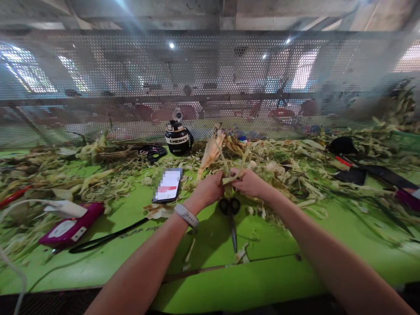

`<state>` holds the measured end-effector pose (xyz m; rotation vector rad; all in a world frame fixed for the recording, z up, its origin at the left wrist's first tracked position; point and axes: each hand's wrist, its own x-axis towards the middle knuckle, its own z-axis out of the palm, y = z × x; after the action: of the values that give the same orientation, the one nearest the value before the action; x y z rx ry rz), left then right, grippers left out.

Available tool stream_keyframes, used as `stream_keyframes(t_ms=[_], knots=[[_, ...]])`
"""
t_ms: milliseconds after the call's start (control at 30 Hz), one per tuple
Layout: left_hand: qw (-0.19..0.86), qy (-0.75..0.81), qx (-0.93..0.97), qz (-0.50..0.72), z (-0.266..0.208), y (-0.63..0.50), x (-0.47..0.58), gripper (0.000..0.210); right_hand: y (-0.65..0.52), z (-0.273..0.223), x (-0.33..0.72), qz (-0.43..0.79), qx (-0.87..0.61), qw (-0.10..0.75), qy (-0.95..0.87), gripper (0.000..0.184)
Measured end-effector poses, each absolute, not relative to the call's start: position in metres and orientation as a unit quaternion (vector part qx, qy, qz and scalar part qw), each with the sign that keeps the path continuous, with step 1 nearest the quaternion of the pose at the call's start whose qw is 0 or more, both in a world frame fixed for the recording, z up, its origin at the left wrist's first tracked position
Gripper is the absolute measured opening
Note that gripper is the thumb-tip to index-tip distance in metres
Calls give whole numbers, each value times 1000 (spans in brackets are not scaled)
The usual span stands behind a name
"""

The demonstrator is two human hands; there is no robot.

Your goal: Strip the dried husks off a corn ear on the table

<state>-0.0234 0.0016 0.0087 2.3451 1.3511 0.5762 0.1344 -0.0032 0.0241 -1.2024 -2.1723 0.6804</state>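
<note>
Both hands are close together at the middle of the green table. My left hand, with a pale band on its wrist, is closed on the near end of a bundle of dried corn husk. Pinched against the same bundle from the right is my right hand, beside a bent pale strip of husk. The fingertips are partly hidden by the strips. Just below the hands lies a pair of dark-handled scissors, its blades pointing toward me. Small husk scraps lie near the blade tips.
A phone lies left of my hands, with a black jar-shaped bottle behind it. Farther left is a purple power socket with a cable and black strap. Loose husks cover the back; a perforated screen rises behind.
</note>
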Motion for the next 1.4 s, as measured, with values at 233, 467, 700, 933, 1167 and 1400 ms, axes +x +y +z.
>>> stream_keyframes(t_ms=[233,467,700,933,1167,1400], knots=[[321,383,787,361,6,14,-25,20,4,27,137,342,-520,252,-741,12],[356,417,732,404,7,9,-21,24,5,29,134,405,-507,320,-691,18],[344,371,708,493,19,1,-22,25,8,27,133,401,-547,401,-616,18],[640,158,569,491,50,-22,-33,29,29,29,181,369,-626,525,-442,24],[660,57,345,665,73,-12,-68,24,35,37,248,365,-604,645,-294,35],[706,153,334,605,49,9,-49,15,26,51,225,472,-515,643,-315,32]])
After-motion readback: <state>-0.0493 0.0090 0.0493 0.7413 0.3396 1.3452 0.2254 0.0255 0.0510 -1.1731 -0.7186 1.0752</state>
